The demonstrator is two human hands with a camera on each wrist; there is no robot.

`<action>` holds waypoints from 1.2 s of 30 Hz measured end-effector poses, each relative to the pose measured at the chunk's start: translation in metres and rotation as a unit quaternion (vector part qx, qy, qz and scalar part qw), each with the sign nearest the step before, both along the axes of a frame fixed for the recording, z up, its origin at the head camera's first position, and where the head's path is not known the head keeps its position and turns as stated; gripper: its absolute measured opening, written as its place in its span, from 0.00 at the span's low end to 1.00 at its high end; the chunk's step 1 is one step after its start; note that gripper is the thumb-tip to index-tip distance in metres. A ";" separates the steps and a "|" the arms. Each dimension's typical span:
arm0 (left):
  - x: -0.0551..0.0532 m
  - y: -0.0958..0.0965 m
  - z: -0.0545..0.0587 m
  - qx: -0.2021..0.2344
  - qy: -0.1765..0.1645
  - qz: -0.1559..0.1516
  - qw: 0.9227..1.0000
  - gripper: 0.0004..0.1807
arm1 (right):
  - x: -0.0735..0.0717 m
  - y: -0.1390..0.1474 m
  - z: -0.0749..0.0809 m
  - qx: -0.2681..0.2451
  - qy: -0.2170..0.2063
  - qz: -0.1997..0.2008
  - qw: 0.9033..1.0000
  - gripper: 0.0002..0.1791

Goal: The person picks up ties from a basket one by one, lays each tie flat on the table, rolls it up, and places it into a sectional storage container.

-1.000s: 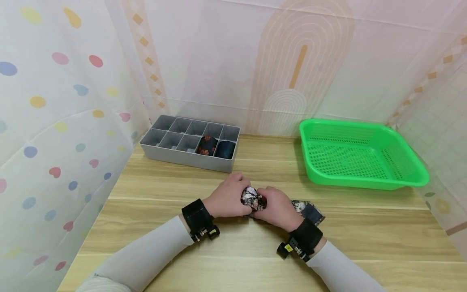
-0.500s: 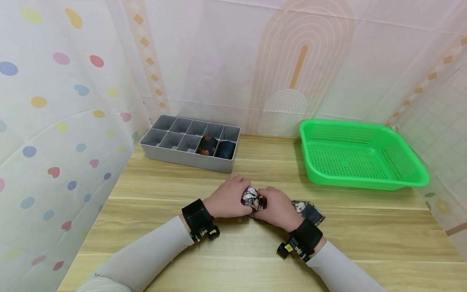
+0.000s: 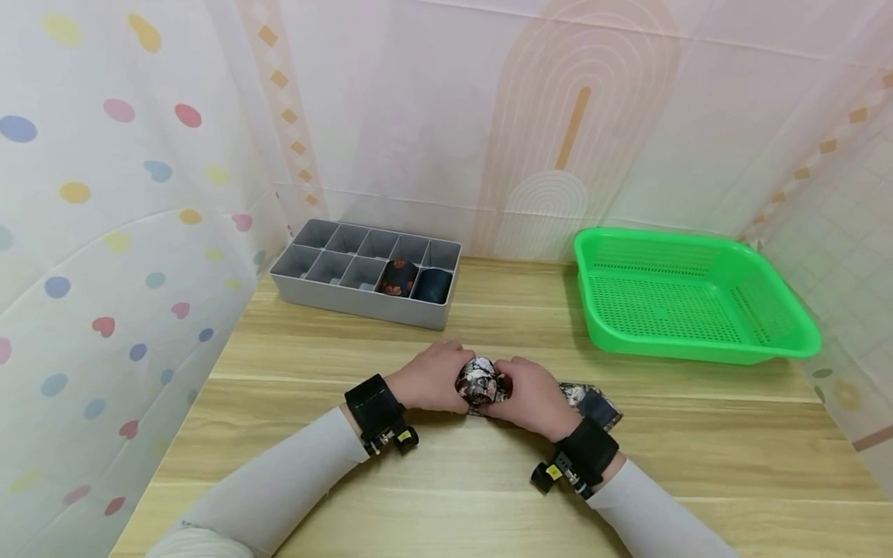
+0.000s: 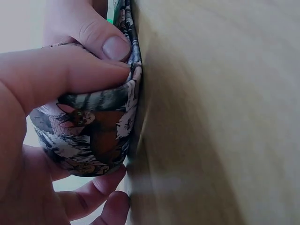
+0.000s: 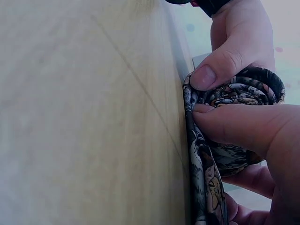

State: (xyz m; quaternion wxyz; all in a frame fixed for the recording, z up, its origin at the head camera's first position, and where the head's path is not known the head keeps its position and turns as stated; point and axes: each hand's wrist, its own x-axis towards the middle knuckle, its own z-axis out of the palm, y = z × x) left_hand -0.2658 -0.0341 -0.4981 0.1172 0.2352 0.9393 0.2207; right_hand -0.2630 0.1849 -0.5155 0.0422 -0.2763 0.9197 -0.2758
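A cat-patterned necktie (image 3: 479,380), partly wound into a roll, stands on the table between my hands. My left hand (image 3: 431,377) is curled round the roll's left side, its thumb pressing near the table in the left wrist view. On the other side, my right hand (image 3: 532,397) grips the roll with thumb and fingers. From beneath the right hand the flat tail (image 5: 206,173) of the necktie runs off to the right, ending in a dark patch (image 3: 595,408). Spiral layers of the roll (image 5: 239,91) show in the right wrist view.
At the back left stands a grey compartment box (image 3: 359,304). Two of its front compartments hold rolls, one dark with orange flowers (image 3: 398,278) and one dark blue-green (image 3: 432,285). A green plastic basket (image 3: 698,350) sits at the back right. Patterned curtains border the wooden table (image 3: 446,480).
My left hand has shifted slightly on the roll, uncovering a little more of its patterned side. The right hand and the necktie's tail stay almost where they were.
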 end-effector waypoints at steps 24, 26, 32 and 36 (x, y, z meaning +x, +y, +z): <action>0.006 0.007 0.000 -0.019 0.009 0.030 0.999 0.28 | 0.005 -0.002 0.005 -0.105 0.018 0.005 0.994 0.24; 0.005 0.006 0.000 -0.015 0.012 0.032 0.999 0.27 | 0.005 -0.002 0.006 -0.106 0.018 0.002 0.994 0.25; 0.002 0.002 0.001 0.000 0.023 0.038 0.999 0.24 | 0.004 -0.001 0.009 -0.106 0.020 -0.010 0.994 0.25; -0.001 -0.001 0.004 0.011 0.025 0.049 0.998 0.24 | 0.003 0.001 0.009 -0.101 0.020 -0.027 0.994 0.26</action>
